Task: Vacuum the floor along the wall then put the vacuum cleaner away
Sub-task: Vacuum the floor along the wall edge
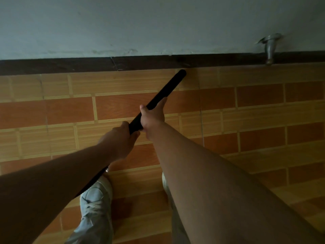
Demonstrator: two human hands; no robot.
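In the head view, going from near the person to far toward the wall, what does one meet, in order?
Nearest first: white shoe → left hand → right hand → free end of the black vacuum tube → dark skirting board → pale wall.

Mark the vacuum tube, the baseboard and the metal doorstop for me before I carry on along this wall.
vacuum tube (167, 88): head view, bare shaft below its tip.
baseboard (70, 66): head view, dark face, left stretch.
metal doorstop (270, 50): head view, its stem.
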